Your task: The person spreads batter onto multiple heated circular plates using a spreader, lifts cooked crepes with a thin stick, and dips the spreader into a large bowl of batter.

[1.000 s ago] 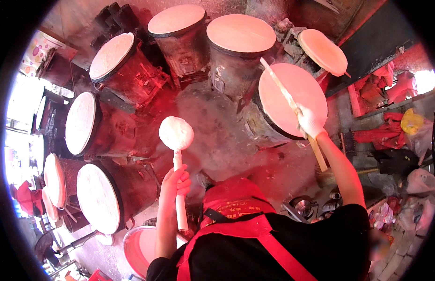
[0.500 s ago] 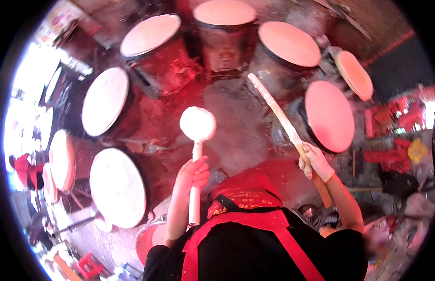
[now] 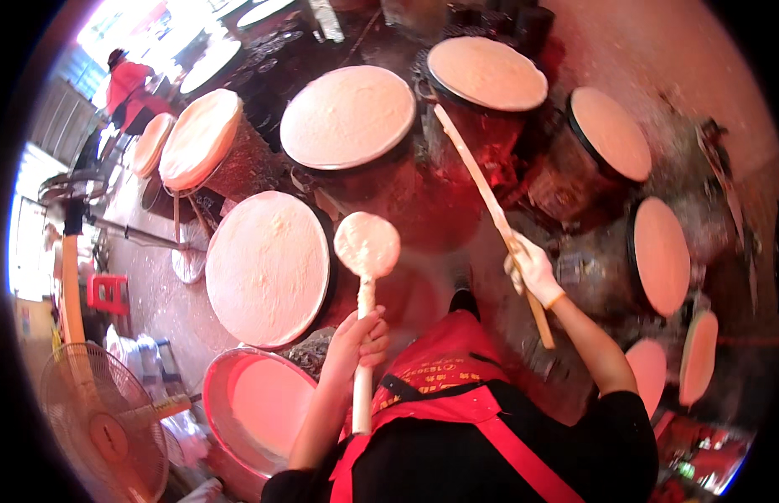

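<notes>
Swung leftward, the hands (image 3: 360, 342) (image 3: 532, 268) grip ladle (image 3: 367, 243) and stick (image 3: 473, 168) (yellow lettering (image 3: 446, 369) on the red apron (image 3: 456, 338))

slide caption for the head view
Left hand holds a pale, round-headed, long-handled ladle, right hand a pale wooden stick, among dark cylindrical drums with round pale tops.
</notes>
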The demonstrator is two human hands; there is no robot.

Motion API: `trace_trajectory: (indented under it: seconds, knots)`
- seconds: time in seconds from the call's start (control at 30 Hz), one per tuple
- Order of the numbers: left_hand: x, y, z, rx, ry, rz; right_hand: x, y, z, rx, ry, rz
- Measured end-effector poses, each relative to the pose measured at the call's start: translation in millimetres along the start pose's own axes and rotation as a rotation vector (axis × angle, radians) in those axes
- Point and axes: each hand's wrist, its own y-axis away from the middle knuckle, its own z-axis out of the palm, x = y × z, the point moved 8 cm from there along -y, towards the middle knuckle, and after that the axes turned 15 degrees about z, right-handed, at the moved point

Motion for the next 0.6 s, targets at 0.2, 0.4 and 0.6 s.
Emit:
trace_trajectory:
  seconds: [0.2, 0.4, 0.6]
  knots:
    - [28.3, -22.6, 32.4, 0.193, 0.198, 0.243, -122.2, -239.7, 13.6, 0.469, 0.422, -0.731]
    - [35.3, -35.6, 72.7, 0.311, 0.592, 0.341, -146.6, -360.1, 40.7, 0.549, 0.690, -0.361]
    - [41.2, -63.7, 94.1, 0.350, 0.593, 0.360, -34.3, -301.6, -7.3, 0.474, 0.736, -0.221]
